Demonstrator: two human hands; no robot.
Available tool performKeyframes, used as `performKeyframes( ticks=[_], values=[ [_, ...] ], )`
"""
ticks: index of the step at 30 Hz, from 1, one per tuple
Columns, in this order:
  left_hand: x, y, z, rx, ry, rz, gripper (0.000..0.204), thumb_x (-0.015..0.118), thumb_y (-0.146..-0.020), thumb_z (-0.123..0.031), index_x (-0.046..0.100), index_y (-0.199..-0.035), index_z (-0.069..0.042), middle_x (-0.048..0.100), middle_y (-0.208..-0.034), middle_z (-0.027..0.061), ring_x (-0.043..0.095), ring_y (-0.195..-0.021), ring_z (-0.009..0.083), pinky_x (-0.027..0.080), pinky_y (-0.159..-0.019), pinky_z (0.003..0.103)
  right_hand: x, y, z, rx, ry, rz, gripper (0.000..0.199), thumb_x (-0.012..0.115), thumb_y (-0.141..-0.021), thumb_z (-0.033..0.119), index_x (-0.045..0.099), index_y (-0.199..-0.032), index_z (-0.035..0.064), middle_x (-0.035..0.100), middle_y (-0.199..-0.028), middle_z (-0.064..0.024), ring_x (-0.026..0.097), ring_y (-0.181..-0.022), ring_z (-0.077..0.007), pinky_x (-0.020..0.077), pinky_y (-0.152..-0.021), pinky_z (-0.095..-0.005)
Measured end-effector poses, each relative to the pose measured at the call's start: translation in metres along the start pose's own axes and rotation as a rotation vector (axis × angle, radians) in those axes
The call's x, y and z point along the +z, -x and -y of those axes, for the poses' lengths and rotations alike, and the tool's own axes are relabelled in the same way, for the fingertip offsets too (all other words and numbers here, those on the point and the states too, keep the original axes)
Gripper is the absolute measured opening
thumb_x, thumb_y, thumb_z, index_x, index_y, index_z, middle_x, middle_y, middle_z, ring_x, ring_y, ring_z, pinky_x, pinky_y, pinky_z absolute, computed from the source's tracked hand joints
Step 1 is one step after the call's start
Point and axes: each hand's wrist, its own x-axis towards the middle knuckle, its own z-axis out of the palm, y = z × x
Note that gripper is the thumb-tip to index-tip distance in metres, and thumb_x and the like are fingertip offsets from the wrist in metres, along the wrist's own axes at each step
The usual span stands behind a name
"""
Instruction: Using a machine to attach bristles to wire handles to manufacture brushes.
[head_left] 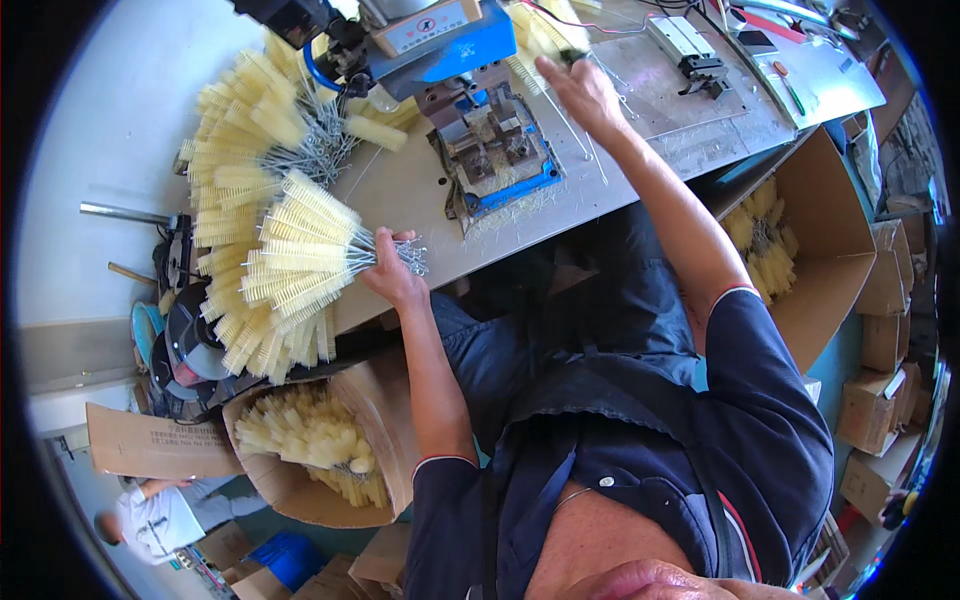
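My left hand [393, 268] is closed round the wire stems of a bunch of bottle brushes [305, 245]. Their cream bristle heads fan out to the left, and the looped wire ends stick out past my fingers. Beyond the machine, my right hand [590, 100] reaches to the far side of the bench, its fingers bent together by a small dark piece. Blurred cream bristles [545, 35] and long wire stems lie close to those fingertips. What the fingers grip there is not clear. Between my hands stands a blue bench press [450, 50] above a metal fixture [500, 150].
A big heap of brushes [235, 130] covers the bench's left end. Cardboard boxes of brushes stand below at the left [385, 400] and right [840, 260]. A metal clamp block [690, 60] and a screwdriver [788, 88] lie far right. Another person [160, 520] is at lower left.
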Motion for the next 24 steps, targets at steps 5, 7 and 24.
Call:
performKeyframes(
  ticks=[5,7,24],
  values=[
    [-0.015,0.01,-0.017,-0.049,0.095,0.053,0.036,0.064,-0.089,0.001,0.051,-0.123,0.002,0.06,-0.092,0.0085,0.063,-0.064,0.0194,0.06,-0.063,0.038,0.016,0.05,0.009,-0.231,-0.401,-0.199,0.036,0.067,-0.094,0.038,0.072,-0.099,0.0021,0.07,-0.086,-0.0181,0.069,-0.078,-0.0265,0.0535,-0.071,-0.0402],
    [-0.012,0.028,-0.025,-0.111,0.145,0.123,0.039,0.065,-0.092,-0.003,0.05,-0.128,0.001,0.06,-0.092,0.0085,0.063,-0.067,0.0192,0.06,-0.066,0.04,0.021,0.096,0.018,-0.161,-0.627,0.068,0.035,0.066,-0.096,0.033,0.073,-0.083,0.0003,0.067,-0.069,-0.008,0.064,-0.065,-0.0148,0.051,-0.059,-0.0318],
    [-0.02,0.132,-0.059,-0.369,0.099,0.615,0.061,0.062,-0.093,-0.017,0.038,-0.144,0.004,0.051,-0.085,0.0045,0.055,-0.071,0.0154,0.055,-0.071,0.037,0.106,0.18,0.078,0.025,-0.825,0.414,0.047,0.063,-0.097,0.028,0.064,-0.066,-0.0059,0.06,-0.057,-0.0072,0.056,-0.049,-0.0133,0.0417,-0.043,-0.03]
  ],
)
